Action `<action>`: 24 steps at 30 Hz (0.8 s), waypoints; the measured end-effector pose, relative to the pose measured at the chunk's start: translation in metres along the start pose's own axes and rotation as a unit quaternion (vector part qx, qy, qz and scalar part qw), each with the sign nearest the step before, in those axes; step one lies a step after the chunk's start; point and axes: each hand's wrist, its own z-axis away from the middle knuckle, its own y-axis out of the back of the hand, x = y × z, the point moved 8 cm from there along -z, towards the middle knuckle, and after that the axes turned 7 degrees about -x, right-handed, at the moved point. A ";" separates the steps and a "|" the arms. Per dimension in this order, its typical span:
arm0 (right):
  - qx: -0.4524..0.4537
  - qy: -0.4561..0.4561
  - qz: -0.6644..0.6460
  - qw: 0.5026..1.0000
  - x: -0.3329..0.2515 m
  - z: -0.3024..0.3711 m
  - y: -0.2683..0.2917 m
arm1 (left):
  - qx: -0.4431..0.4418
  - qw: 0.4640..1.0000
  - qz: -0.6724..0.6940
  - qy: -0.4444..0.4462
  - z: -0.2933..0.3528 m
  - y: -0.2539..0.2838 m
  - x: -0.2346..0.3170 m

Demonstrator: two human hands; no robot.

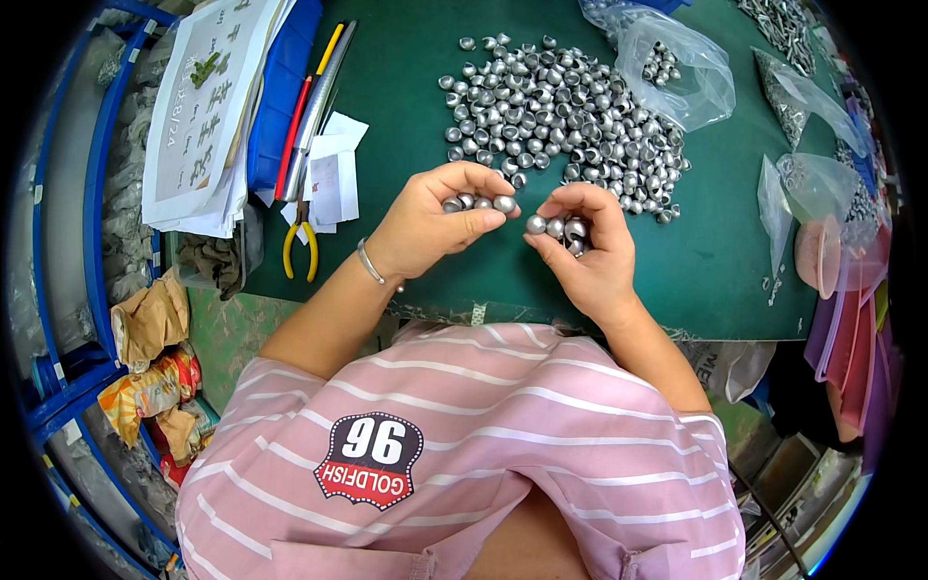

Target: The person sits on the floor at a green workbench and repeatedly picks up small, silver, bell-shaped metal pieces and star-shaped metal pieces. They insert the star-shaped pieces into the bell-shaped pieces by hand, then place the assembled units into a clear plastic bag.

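Metal caps [532, 87]: lay heaped on the table [715, 261], ahead of both hands.
Left hand [430, 217]: was curled around several caps.
Right hand [597, 246]: was curled inward, gripping several caps.
Clear bag [710, 87]: lay beside the heap, containing caps.

Green tabletop [715, 266], heap of round silvery metal pieces [551, 106], clear plastic bag [704, 92], white paper slips [334, 174]
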 end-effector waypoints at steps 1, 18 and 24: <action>-0.001 -0.006 -0.004 1.000 -0.002 -0.001 0.000 | -0.006 0.999 0.043 -0.003 0.000 -0.002 -0.003; 0.019 0.054 0.092 0.994 -0.026 -0.002 0.009 | -0.047 0.984 0.172 0.012 -0.004 -0.024 -0.005; 0.015 0.039 0.093 0.995 -0.027 -0.003 0.008 | -0.008 0.988 0.107 0.110 -0.004 -0.030 -0.016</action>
